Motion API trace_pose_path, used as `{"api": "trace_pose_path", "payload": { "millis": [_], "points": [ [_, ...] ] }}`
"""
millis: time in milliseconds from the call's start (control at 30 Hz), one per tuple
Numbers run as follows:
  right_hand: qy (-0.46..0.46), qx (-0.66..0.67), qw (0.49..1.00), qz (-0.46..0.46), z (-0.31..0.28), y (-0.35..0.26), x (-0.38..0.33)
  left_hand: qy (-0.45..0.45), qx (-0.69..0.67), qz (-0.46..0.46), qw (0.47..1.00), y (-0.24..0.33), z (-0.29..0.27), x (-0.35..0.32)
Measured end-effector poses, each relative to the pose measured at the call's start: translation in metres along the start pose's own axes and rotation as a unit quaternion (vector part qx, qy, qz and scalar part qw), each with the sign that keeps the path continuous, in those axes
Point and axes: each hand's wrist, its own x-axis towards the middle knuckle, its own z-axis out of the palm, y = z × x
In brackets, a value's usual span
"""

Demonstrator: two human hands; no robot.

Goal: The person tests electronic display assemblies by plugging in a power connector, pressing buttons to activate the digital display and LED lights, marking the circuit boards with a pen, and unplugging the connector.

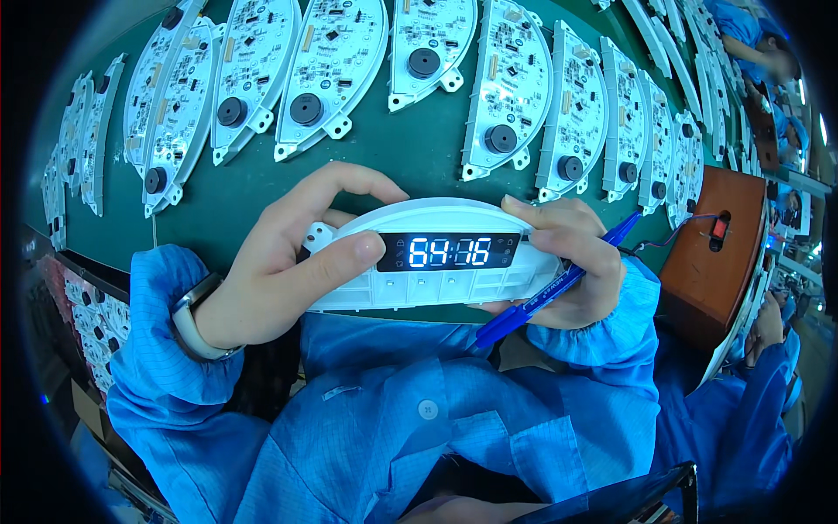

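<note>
Green matting covers the long work surface, which curves away under the fisheye lens and carries a fanned row of white curved circuit panels, each lying face up with small components and a round black buzzer on it. More of these panels run off to the far left and to the upper right along the line. At the right edge of the bench stands a brown wooden box with a small red switch and a thin wire leading to it. Beyond it, further people in blue work coats sit along the same line.

Near the lower edge of the green surface, held up in front of the blue-sleeved chest, is a white curved display panel whose dark window shows lit blue-white digits. The left hand grips its left end, thumb pressed along the front and fingers curled over the top. The right hand clasps the right end and also pinches a blue pen that slants down beneath the panel. A pale wristband sits on the left wrist.
</note>
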Motion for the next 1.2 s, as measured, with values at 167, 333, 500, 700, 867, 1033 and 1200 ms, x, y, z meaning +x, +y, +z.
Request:
{"api": "trace_pose_path", "payload": {
  "millis": [167, 333, 500, 700, 867, 1033, 1200],
  "points": [
    [0.0, 0.002, 1.0, -0.003, 0.0, 0.001, -0.0004, -0.002, 0.001, -0.013, 1.0, 0.0012, -0.0006, 0.0009],
    [0.005, 0.009, 1.0, -0.007, 0.0011, 0.0018, -0.0001, -0.006, -0.013, -0.016, 1.0, -0.0006, -0.0016, 0.0001],
    [0.005, 0.005, 1.0, -0.01, 0.0005, 0.0012, -0.0004, -0.006, -0.009, -0.003, 1.0, -0.0006, -0.0007, 0.0006],
    [0.002, -0.001, 1.0, -0.011, -0.0003, 0.0003, 0.0004, -0.005, -0.009, -0.009, 1.0, 0.0007, -0.001, 0.0],
    [0.009, -0.001, 1.0, -0.019, 0.0009, 0.0012, -0.0001, -0.002, 0.005, -0.002, 1.0, 0.0008, -0.0008, 0.0008],
    [0.003, -0.008, 1.0, -0.013, 0.0004, 0.0004, -0.0001, -0.005, 0.001, -0.013, 1.0, 0.0006, -0.0015, 0.0004],
    [-0.008, -0.007, 1.0, -0.009, -0.001, 0.0007, -0.0002, -0.002, 0.011, -0.01, 1.0, -0.0002, -0.0017, 0.0005]
  ]
}}
